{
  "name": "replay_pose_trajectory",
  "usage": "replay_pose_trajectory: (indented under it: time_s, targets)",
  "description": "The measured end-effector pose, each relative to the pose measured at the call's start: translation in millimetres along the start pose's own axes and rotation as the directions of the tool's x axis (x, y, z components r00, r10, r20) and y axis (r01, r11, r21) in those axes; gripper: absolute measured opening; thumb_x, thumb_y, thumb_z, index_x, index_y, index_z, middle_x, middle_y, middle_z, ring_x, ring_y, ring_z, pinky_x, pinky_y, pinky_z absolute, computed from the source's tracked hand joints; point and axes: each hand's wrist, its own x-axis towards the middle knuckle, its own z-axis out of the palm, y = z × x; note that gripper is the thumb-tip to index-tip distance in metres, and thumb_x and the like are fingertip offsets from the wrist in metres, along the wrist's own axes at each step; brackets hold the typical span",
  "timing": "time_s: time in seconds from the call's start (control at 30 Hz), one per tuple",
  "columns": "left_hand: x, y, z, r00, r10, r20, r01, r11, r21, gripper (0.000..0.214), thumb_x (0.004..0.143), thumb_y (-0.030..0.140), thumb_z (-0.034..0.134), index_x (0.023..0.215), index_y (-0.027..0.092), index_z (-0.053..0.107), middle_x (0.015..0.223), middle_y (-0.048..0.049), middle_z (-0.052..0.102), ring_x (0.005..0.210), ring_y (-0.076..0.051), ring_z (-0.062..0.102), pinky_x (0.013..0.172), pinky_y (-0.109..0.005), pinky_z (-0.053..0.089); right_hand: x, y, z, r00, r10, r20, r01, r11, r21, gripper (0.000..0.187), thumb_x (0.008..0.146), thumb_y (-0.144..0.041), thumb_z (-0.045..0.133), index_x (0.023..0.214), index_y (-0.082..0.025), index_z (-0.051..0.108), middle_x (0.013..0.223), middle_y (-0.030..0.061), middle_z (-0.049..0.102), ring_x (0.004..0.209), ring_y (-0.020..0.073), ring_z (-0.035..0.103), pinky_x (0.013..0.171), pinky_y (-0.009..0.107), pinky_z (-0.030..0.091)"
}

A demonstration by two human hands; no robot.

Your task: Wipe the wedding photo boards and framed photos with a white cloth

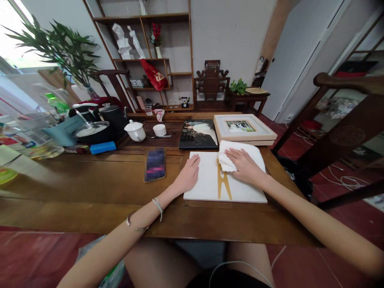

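A flat white rectangular board [207, 184] lies on the wooden table near its front edge. My left hand [191, 173] rests on the board's left edge, fingers stretched out and holding nothing. Under my right hand [244, 166] is a folded white towel [226, 158], which the palm and fingers press onto the board's upper right part. From beneath the towel a flat gold A-shaped stand piece [223, 186] shows on the board, its two legs pointing toward me. The towel hides its top end.
Behind the board lie a dark photo panel [198, 134] and a light-framed picture [261, 130]. A phone [155, 165] lies left of my left hand. Further left stand a white lidded teacup [135, 131], a small white cup [160, 130], a blue box [103, 147] and a dark kettle [113, 116].
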Motion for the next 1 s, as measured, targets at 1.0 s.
replay_pose_trajectory:
  time_s: [1.0]
  targets:
    - [0.3, -2.5, 1.3, 1.0, 0.005, -0.01, -0.005, 1.0, -0.001, 0.05, 0.097, 0.025, 0.023, 0.141, 0.007, 0.035, 0.152, -0.0187, 0.03, 0.144, -0.026, 0.023, 0.118, -0.05, 0.019, -16.8, 22.8, -4.7, 0.997, 0.055, 0.045, -0.054, 0.998, -0.017, 0.076, 0.067, -0.008, 0.046, 0.142, -0.008, 0.039, 0.15, 0.0131, 0.039, 0.141, 0.0308, 0.027, 0.113, 0.053, 0.024]
